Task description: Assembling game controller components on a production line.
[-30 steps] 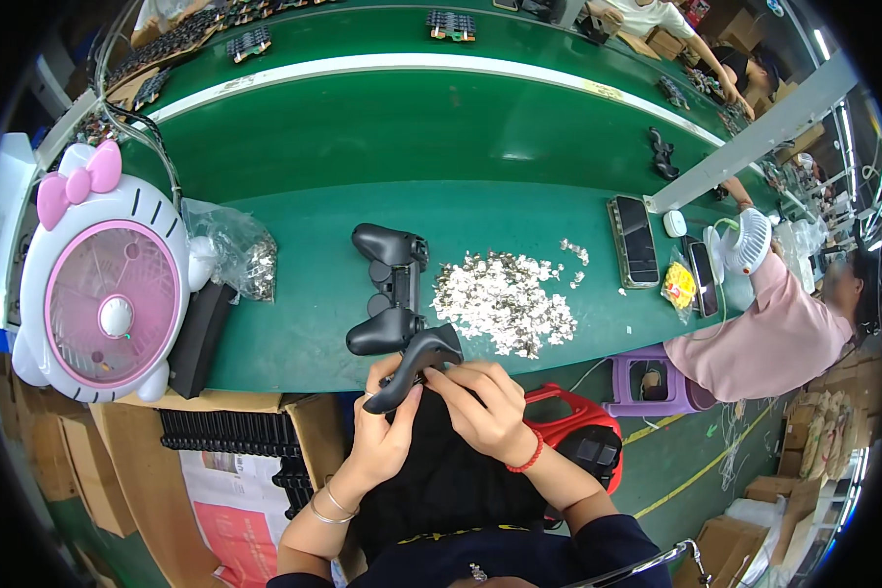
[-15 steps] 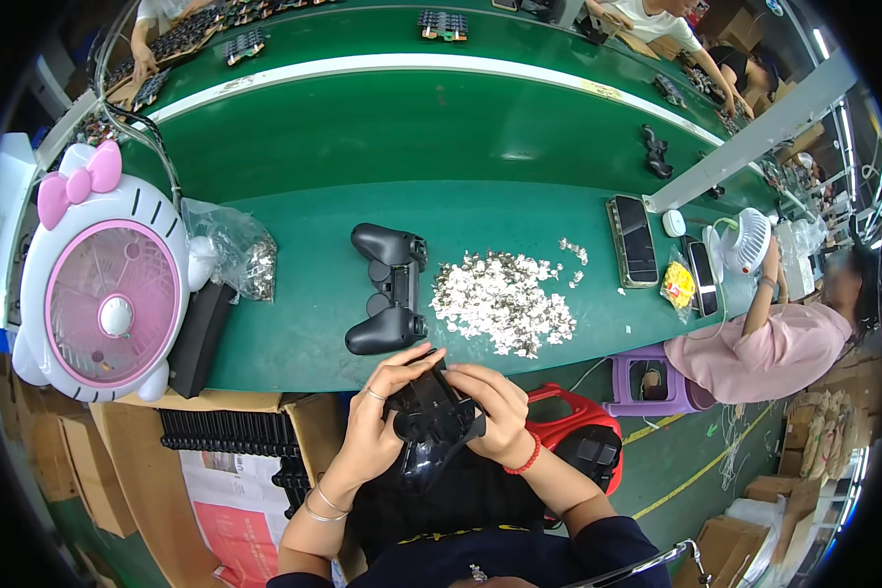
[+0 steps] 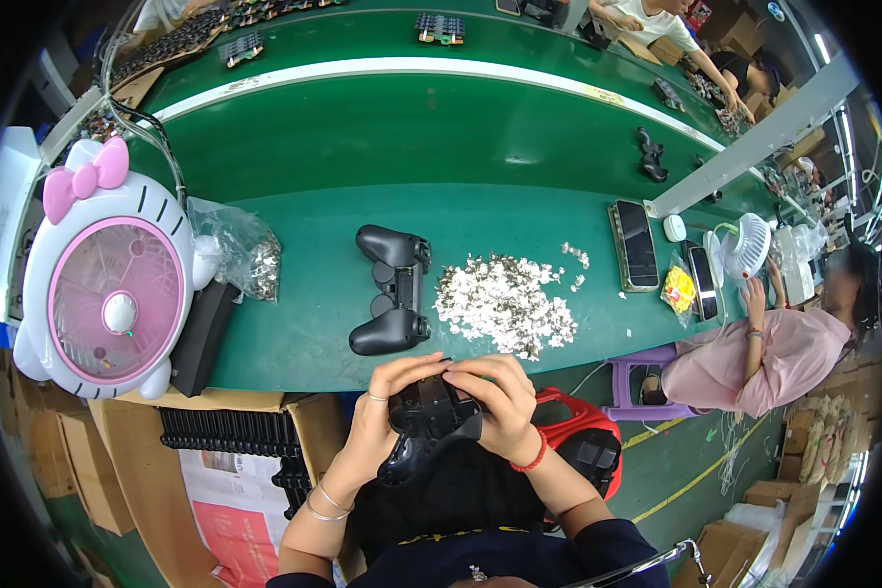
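Note:
Over my lap, just off the table's near edge, a black game controller shell (image 3: 429, 419) is held between both hands. My left hand (image 3: 374, 423) is closed round its left side, a ring on one finger. My right hand (image 3: 503, 400) grips the other side, its fingers bent over the top edge. The fingertips of both hands almost meet there, and whatever lies under them is hidden. Beyond them on the green table (image 3: 314, 206) lies another black game controller (image 3: 394, 323). Right of that one is a loose pile of small shiny metal pieces (image 3: 505, 306).
At left stand a pink-and-white fan (image 3: 120, 314), a black box (image 3: 204, 338) and a plastic bag of metal pieces (image 3: 263, 269). Phones (image 3: 635, 245) and a small white fan (image 3: 750, 243) lie right. Below left is a carton (image 3: 147, 451) of black parts. A co-worker in pink (image 3: 769, 358) sits right.
My hands have turned the controller shell slightly, its lower end swinging left, and my fingers have shifted along its top edge. The co-worker in pink has lowered an arm. A hand at the far left has withdrawn.

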Demonstrator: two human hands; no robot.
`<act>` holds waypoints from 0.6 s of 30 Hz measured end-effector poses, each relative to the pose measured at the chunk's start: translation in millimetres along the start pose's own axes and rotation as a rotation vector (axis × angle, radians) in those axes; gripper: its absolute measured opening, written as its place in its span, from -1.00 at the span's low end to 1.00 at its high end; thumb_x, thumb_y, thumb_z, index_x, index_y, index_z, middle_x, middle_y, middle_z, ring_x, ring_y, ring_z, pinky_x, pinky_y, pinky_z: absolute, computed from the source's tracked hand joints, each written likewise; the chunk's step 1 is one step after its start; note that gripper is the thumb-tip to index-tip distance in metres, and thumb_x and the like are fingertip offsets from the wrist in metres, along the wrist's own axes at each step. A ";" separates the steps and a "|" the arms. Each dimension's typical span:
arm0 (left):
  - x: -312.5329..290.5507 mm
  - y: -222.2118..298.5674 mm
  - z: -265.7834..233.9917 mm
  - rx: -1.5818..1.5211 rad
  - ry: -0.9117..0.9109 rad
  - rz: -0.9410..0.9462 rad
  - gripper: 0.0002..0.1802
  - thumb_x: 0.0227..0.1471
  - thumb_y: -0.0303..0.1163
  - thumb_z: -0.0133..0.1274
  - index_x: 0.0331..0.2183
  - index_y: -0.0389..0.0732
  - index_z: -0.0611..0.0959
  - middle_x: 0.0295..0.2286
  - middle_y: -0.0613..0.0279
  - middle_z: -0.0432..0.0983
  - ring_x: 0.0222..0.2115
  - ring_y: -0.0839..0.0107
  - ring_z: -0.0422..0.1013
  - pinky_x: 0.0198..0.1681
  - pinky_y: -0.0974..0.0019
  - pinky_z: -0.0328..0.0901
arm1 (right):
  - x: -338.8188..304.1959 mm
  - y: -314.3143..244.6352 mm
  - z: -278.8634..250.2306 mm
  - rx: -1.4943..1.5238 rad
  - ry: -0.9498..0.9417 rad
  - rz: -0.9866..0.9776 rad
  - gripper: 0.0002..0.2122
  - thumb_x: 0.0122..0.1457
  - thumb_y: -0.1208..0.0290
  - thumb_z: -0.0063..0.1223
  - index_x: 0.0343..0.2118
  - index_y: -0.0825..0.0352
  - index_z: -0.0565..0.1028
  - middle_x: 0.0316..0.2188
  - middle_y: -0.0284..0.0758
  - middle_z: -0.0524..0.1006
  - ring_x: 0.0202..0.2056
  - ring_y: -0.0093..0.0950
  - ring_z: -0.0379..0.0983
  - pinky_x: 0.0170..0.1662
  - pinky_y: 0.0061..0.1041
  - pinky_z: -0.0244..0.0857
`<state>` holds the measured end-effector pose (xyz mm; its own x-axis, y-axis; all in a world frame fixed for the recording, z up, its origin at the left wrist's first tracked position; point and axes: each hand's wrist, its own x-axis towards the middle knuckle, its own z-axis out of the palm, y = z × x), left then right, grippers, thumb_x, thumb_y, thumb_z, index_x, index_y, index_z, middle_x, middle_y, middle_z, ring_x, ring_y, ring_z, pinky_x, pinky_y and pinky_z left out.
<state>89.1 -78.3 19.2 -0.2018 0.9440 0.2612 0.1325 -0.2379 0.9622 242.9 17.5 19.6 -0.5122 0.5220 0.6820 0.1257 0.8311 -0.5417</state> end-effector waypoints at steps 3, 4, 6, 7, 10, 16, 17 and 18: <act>-1.5 -6.0 0.0 -0.094 0.023 0.016 -0.13 -0.06 -0.50 0.35 0.19 -0.25 0.21 0.08 -0.08 0.45 0.14 0.04 0.38 0.18 0.07 0.29 | 8.0 -3.7 0.0 0.063 0.016 0.044 -0.69 -0.16 0.73 0.25 -0.27 0.38 0.60 -0.29 -0.26 0.61 -0.34 -0.29 0.53 -0.31 -0.42 0.41; -1.8 -10.8 -1.8 -0.042 0.103 0.069 -0.11 -0.06 -0.51 0.32 0.20 -0.25 0.17 0.11 -0.11 0.39 0.17 0.05 0.34 0.21 0.06 0.26 | 10.0 -3.1 1.1 0.063 0.017 0.041 -0.69 -0.16 0.73 0.25 -0.27 0.38 0.60 -0.29 -0.26 0.61 -0.34 -0.29 0.53 -0.31 -0.42 0.41; -3.3 -11.0 -2.7 0.029 0.270 0.132 -0.20 -0.07 -0.58 0.15 0.18 -0.26 0.18 0.16 -0.18 0.22 0.20 0.05 0.23 0.24 0.03 0.16 | 13.4 1.7 3.8 0.075 0.063 0.200 -0.74 -0.14 0.70 0.27 -0.31 0.41 0.58 -0.37 -0.25 0.59 -0.39 -0.28 0.50 -0.36 -0.47 0.35; -2.9 -11.5 -3.7 0.088 0.360 0.177 -0.23 -0.07 -0.60 0.12 0.17 -0.27 0.20 0.14 -0.17 0.23 0.18 0.04 0.24 0.23 0.03 0.17 | 17.9 6.3 9.4 0.105 0.106 0.279 -0.81 -0.08 0.67 0.29 -0.36 0.43 0.55 -0.45 -0.23 0.55 -0.43 -0.32 0.47 -0.40 -0.52 0.29; -7.2 -14.9 -9.5 0.267 0.565 0.243 -0.39 0.08 -0.49 0.01 0.15 -0.26 0.22 0.10 -0.11 0.21 0.13 0.09 0.23 0.18 0.01 0.18 | 48.4 8.1 23.0 0.377 0.064 0.590 -0.91 0.16 0.59 0.22 -0.37 0.44 0.50 -0.50 -0.39 0.51 -0.49 -0.68 0.42 -0.37 -0.60 0.31; -3.0 -21.5 -7.9 0.333 0.632 0.118 -0.46 0.15 -0.51 -0.03 0.15 -0.23 0.26 0.13 0.00 0.20 0.17 0.18 0.19 0.23 0.05 0.09 | 74.4 34.3 54.6 0.435 -0.126 0.793 -0.81 0.20 0.43 0.25 -0.49 0.38 0.51 -0.64 -0.54 0.42 -0.58 -0.80 0.24 -0.50 -0.70 0.12; -1.4 -22.2 -7.8 0.313 0.622 0.067 -0.47 0.16 -0.50 -0.02 0.15 -0.23 0.27 0.14 0.03 0.20 0.18 0.20 0.19 0.24 0.07 0.09 | 76.0 35.0 57.0 0.354 -0.172 0.798 -0.80 0.20 0.42 0.25 -0.51 0.36 0.50 -0.66 -0.55 0.41 -0.60 -0.81 0.20 -0.53 -0.69 0.08; -0.4 -23.4 -8.2 0.294 0.612 0.016 -0.48 0.18 -0.49 -0.01 0.15 -0.22 0.28 0.14 0.07 0.19 0.18 0.21 0.18 0.24 0.08 0.08 | 75.7 37.0 57.7 0.358 -0.173 0.795 -0.80 0.20 0.42 0.25 -0.51 0.36 0.50 -0.66 -0.55 0.41 -0.60 -0.81 0.20 -0.53 -0.69 0.08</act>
<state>78.1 -75.0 -2.8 -0.6989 0.6211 0.3547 0.3805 -0.0970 0.9197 159.8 76.7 22.9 -0.5113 0.8589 -0.0291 0.2400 0.1101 -0.9645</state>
